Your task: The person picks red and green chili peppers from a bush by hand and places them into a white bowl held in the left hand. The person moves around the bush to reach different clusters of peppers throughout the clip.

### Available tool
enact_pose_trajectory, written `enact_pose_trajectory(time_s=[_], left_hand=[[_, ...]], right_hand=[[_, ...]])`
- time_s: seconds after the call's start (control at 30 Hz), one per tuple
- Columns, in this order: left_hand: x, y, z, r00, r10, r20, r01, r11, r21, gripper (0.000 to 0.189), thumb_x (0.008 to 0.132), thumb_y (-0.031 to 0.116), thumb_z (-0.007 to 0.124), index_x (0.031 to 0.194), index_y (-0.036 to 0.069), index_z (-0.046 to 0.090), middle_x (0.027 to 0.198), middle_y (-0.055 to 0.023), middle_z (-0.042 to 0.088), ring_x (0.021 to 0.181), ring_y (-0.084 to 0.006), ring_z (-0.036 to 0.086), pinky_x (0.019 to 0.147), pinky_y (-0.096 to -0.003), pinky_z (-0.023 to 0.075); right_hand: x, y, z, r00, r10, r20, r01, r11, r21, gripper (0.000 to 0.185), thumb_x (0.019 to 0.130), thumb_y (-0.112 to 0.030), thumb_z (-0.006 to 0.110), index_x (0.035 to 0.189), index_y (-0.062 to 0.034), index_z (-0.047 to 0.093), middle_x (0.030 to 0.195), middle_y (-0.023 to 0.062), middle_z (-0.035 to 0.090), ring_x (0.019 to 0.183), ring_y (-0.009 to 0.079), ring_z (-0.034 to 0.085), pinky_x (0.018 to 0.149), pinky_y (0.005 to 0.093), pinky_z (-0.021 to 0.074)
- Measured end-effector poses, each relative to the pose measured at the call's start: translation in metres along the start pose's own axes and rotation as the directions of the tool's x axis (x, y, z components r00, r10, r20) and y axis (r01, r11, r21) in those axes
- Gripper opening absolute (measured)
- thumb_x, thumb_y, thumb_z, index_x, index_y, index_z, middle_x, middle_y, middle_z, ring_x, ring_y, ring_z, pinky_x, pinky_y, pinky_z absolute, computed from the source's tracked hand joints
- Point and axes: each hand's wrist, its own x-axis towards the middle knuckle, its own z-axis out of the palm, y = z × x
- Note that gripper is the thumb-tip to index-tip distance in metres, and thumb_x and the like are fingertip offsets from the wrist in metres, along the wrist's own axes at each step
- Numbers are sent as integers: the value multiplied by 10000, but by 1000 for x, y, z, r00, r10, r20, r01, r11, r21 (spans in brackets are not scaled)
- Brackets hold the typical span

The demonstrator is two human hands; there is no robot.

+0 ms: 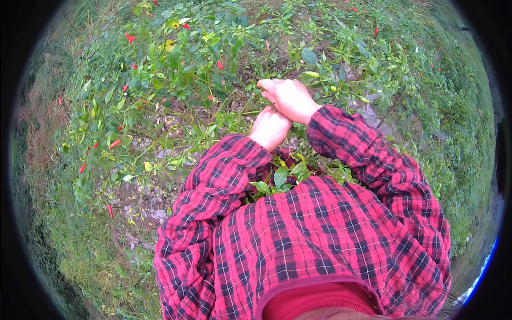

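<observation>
My left hand (271,128) is curled, its fingers mostly hidden under my right wrist. Just above it, my right hand (291,100) reaches left with bent fingers beside a leafy stem of a chili pepper plant (258,89). Whether either hand grips anything is hidden. Right of my right hand hang a pale green chili pepper (311,74), a small yellow-green chili pepper (333,89) and another green chili pepper (363,99). Leaves (280,178) of a plant poke up between my forearms and my chest.
Ripe red chili peppers (115,143) hang on branches to the left, with more red ones (130,38) at the upper left. Pale ground covering (140,212) shows between plants. Dense foliage (452,120) spreads along the right, and dry brown grass (46,108) grows at far left.
</observation>
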Motion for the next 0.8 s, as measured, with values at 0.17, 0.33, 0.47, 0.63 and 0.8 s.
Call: enact_pose_trajectory(time_s=[0.17,0.33,0.47,0.63,0.8], left_hand=[[1,7,-8,991,-127,-42,121,985,-122,100,663,52,513,681,11,602,671,-148,603,662,-275,603,682,-388,472],[2,10,-17,982,-188,-20,186,978,-96,243,756,47,462,965,52,585,981,-162,587,849,-305,588,755,-406,465],[0,3,-22,974,-141,-176,119,984,-131,257,745,56,506,995,71,562,1095,-135,536,880,-305,565,758,-395,452],[6,0,-33,940,-159,-301,119,982,-147,342,656,-11,579,986,76,568,1129,-121,512,884,-268,560,778,-375,445],[32,16,-70,858,-27,-513,-91,975,-202,221,708,48,638,925,60,597,978,-95,580,878,-256,559,776,-346,438]], right_hand=[[-3,-24,-23,993,121,1,-117,959,258,108,832,-141,501,844,-37,527,686,157,572,656,323,578,586,381,459],[-30,-46,-83,998,27,62,-68,390,918,153,889,-191,490,896,-48,542,627,-18,502,536,45,452,465,215,367],[-56,-25,-131,991,128,33,23,-411,911,297,946,-332,351,855,-70,458,643,-12,425,434,23,312,356,155,254],[-92,9,-144,962,271,-35,158,-449,879,257,941,-298,372,860,-66,448,612,-22,389,397,13,281,330,158,234],[-103,15,-136,907,417,61,40,-230,972,134,904,-175,449,933,-48,484,693,-11,449,436,3,307,356,145,232]])
